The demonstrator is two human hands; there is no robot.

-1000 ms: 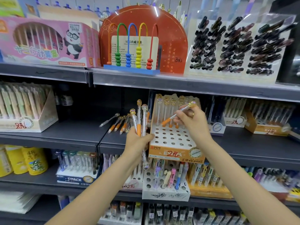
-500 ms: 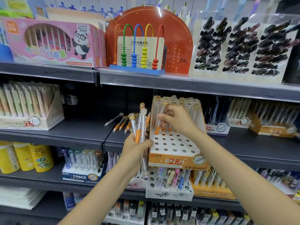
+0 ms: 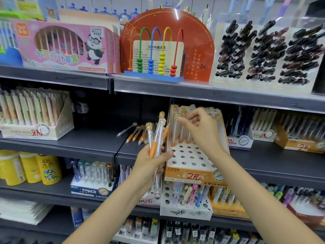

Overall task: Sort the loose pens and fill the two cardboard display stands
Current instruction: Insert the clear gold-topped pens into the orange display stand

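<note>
Gripping clear plastic pens (image 3: 157,138) w/ left hand (image 3: 151,164).

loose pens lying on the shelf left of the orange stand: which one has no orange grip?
The leftmost pen. Its grip is grey, and it lies angled apart from the others, which all show orange grips near their tips.
</note>
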